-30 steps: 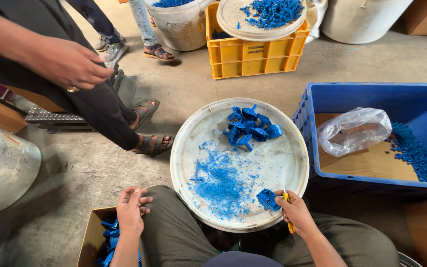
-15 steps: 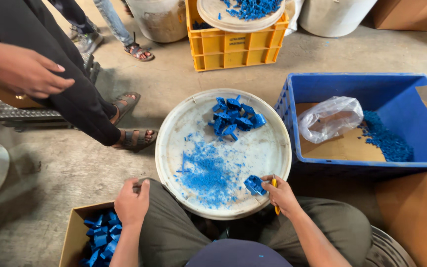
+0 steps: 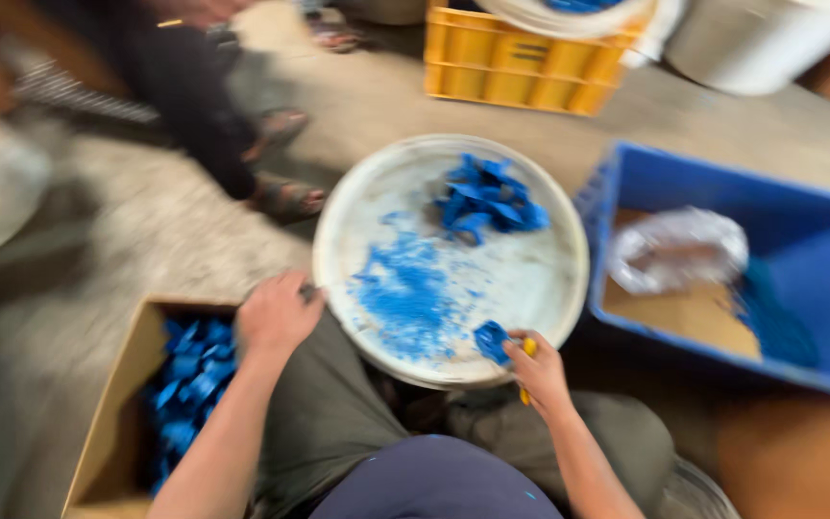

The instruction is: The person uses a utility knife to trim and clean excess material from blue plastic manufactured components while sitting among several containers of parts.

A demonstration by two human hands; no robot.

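A round white tray (image 3: 540, 279) rests on my lap, with a pile of blue plastic pieces (image 3: 487, 202) at its far side and blue crumbs (image 3: 405, 288) in the middle. My right hand (image 3: 535, 370) is at the tray's near rim, closed on a yellow-handled tool (image 3: 527, 348) with a blue piece (image 3: 492, 341) beside its fingers. My left hand (image 3: 276, 312) sits at the tray's left rim, above a cardboard box (image 3: 108, 413) of blue pieces; whether it holds anything is blurred.
A blue crate (image 3: 799, 240) with a clear plastic bag (image 3: 679, 250) stands at the right. A yellow crate (image 3: 521, 62) is at the back. Another person's sandalled feet (image 3: 285, 197) and dark trousers are at the upper left.
The view has swung and blurred, showing more of the box at the left. My left hand stays by the tray's left rim; my right hand still holds the tool at the near rim.
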